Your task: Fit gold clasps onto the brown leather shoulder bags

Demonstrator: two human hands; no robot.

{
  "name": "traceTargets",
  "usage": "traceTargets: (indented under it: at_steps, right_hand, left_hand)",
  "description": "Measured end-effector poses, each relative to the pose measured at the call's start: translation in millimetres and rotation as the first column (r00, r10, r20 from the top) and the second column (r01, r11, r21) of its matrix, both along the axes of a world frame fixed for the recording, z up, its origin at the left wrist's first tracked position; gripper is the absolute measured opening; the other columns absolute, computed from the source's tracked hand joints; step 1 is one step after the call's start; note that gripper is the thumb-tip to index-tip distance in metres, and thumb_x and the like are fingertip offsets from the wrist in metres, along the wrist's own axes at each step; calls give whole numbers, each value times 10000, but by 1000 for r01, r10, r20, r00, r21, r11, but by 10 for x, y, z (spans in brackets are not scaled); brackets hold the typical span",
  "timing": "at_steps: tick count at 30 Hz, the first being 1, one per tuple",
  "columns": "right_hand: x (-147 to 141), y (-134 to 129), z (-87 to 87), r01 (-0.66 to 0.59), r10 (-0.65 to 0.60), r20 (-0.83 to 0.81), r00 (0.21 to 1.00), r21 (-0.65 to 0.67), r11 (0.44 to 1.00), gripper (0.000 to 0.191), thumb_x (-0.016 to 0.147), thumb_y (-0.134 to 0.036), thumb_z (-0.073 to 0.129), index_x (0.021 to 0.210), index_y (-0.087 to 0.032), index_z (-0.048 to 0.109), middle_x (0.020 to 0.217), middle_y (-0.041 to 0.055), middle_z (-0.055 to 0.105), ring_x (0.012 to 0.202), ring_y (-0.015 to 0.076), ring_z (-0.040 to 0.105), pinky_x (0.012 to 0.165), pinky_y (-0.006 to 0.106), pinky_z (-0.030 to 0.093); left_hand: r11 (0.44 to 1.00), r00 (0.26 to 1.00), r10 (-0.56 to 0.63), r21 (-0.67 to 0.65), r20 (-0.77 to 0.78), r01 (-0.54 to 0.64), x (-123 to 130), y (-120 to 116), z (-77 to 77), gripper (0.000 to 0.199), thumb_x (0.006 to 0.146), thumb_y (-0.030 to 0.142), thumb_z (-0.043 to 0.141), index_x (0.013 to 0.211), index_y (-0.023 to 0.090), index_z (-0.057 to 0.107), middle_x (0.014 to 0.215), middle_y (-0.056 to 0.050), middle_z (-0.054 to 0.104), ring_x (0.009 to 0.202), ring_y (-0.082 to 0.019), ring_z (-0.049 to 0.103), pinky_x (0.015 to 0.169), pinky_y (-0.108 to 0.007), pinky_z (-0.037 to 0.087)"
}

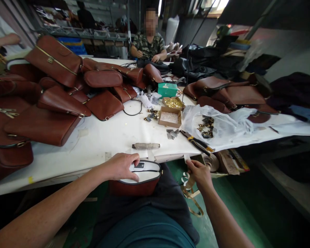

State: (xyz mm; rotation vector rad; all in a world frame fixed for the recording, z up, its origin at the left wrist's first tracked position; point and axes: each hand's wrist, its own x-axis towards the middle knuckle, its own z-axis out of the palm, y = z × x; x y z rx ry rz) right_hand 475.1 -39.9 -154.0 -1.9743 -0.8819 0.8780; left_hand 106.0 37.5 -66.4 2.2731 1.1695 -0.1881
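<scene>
A brown bag with a pale lining (142,176) rests on my lap against the table edge, its lined side up. My left hand (122,167) grips its left side, thumb on the lining and fingers near a small dark metal plate (139,165). To the right, my right hand (199,171) pinches a short whitish strip (187,157) between thumb and fingers. Curled tape (188,184) hangs just below that hand, beside a tape roll (211,162). A wrapped rod (146,146) lies on the table beyond the bag.
Brown bags (103,103) pile up at the left and more (229,93) at the right. Pliers (196,142), metal plates (172,133), a small box (169,117) and a plastic bag of clasps (222,122) lie mid-table. A person (150,44) sits across.
</scene>
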Motion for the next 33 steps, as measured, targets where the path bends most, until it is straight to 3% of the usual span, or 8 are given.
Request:
traceTargets:
  at_steps: [3, 6, 9, 12, 16, 20, 26, 33]
  right_hand:
    - [-223, -97, 245, -19, 22, 116, 993, -26, 999, 540, 754, -684, 746, 878, -160, 782, 556, 3, 613, 527, 166, 506, 522, 286, 335]
    - [-704, -143, 573, -261, 246, 180, 952, 61, 963, 439, 843, -629, 718, 821, -194, 766, 622, 6, 648, 589, 167, 549, 567, 279, 378]
    - [-1262, -50, 776, -605, 564, 260, 783, 112, 788, 304, 907, -490, 716, 773, -219, 749, 720, 1, 695, 677, 160, 596, 638, 266, 395]
    - [-1629, 111, 778, -751, 692, 376, 616, 17, 660, 182, 927, -372, 719, 803, -245, 759, 778, -12, 730, 731, 160, 626, 674, 263, 378]
    - [-1787, 229, 686, -778, 695, 524, 492, -94, 621, 185, 961, -375, 704, 828, -256, 752, 828, -6, 758, 769, 179, 640, 711, 282, 356]
    - [-1830, 249, 707, -755, 699, 559, 445, -185, 629, 211, 971, -414, 691, 841, -263, 759, 827, 6, 770, 786, 205, 660, 687, 299, 333]
    - [-1862, 260, 816, -739, 715, 628, 307, -316, 595, 194, 986, -377, 653, 881, -251, 757, 900, 35, 790, 825, 225, 685, 694, 320, 323]
    - [-1838, 260, 833, -761, 715, 654, 247, -326, 561, 224, 1015, -352, 604, 876, -236, 736, 918, 49, 784, 851, 228, 692, 749, 326, 362]
  left_hand:
    - [1000, 1000, 1, 7, 15, -1, -40, 4, 3, 520, 644, 578, 859, 965, 273, 586, 874, 31, 698, 751, -214, 615, 621, -281, 300]
    - [1000, 1000, -6, 16, 30, 6, -64, 16, -13, 534, 642, 592, 862, 962, 273, 578, 851, 31, 691, 744, -218, 619, 611, -283, 297]
    - [1000, 999, 8, 24, 45, -9, -79, 9, -40, 548, 648, 606, 857, 974, 272, 570, 889, 24, 705, 770, -227, 640, 612, -283, 304]
    - [998, 998, 54, 37, 45, -55, -118, -35, -60, 572, 664, 616, 845, 1022, 269, 563, 903, 15, 713, 783, -237, 659, 624, -283, 333]
    - [992, 991, 108, 56, 85, -113, -198, -113, -82, 643, 695, 611, 827, 1163, 260, 558, 986, -21, 741, 857, -276, 704, 677, -302, 418]
    - [989, 984, 123, 60, 131, -132, -235, -152, -99, 917, 724, 621, 827, 1475, 244, 461, 1207, -103, 757, 1048, -348, 736, 835, -360, 502]
    - [997, 980, 59, 42, 189, -69, -234, -139, -88, 482, 998, 641, 509, 1186, 251, 722, 1117, -85, 799, 1039, -295, 746, 838, -337, 502]
    - [995, 993, 40, 87, 111, -50, -195, -107, -34, 348, 1022, 521, 512, 1193, 295, 714, 1065, -44, 812, 990, -267, 757, 789, -322, 481]
